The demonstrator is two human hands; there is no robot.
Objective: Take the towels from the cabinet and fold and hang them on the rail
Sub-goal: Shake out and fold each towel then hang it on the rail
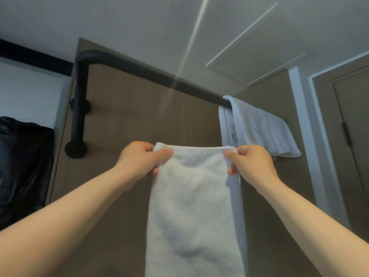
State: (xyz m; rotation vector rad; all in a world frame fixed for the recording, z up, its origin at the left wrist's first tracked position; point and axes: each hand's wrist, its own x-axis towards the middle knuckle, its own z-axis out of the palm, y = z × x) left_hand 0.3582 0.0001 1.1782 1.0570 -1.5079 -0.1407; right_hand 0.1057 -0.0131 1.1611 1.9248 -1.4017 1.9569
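Below the black rail (151,73), seen from the head camera, a folded white towel (194,206) hangs lengthwise from two raised hands. At its top left corner the left hand (139,159) pinches the fold, thumb in front and fingers (154,171) curled behind. At the top right corner the right hand (252,162) grips likewise. Further right, a second white towel (259,126) drapes over the rail against the brown wall panel (139,116). A black plastic bag (22,162) sits at far left, a door (353,120) at far right.
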